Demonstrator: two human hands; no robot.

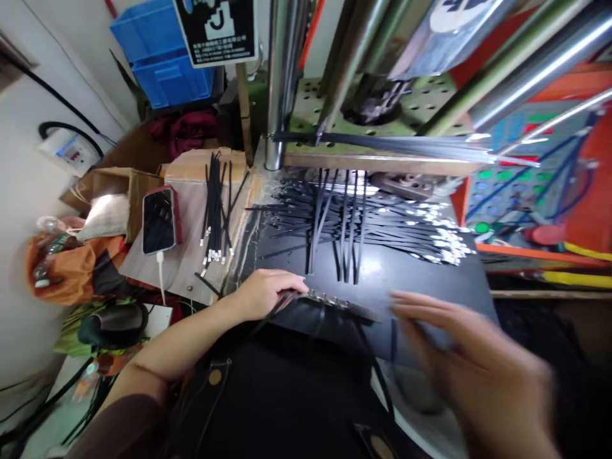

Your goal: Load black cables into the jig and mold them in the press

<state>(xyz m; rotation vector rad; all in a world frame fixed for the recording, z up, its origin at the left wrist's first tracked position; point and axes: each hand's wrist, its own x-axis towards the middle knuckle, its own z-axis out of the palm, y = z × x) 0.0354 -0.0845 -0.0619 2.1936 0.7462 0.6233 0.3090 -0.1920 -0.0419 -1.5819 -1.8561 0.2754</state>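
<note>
At the near edge of the black worktop (382, 268), my left hand (268, 294) pinches the left end of a narrow dark bar with shiny metal pieces (342, 305) along it. Black strips hang from the bar toward my apron. My right hand (473, 357) is apart from the bar, to its right, and smeared by motion; whether it holds anything does not show. Beyond the bar, several black strips (351, 236) lie lengthwise across a wide pile of black strips with silvery ends (401, 229).
A press with metal columns (278, 76) and a perforated plate (306, 108) stands behind the pile; more strips (382, 141) lie along its edge. At left are a phone (159, 220) with a cable and another strip bundle (217, 210). A button panel (502, 185) is at right.
</note>
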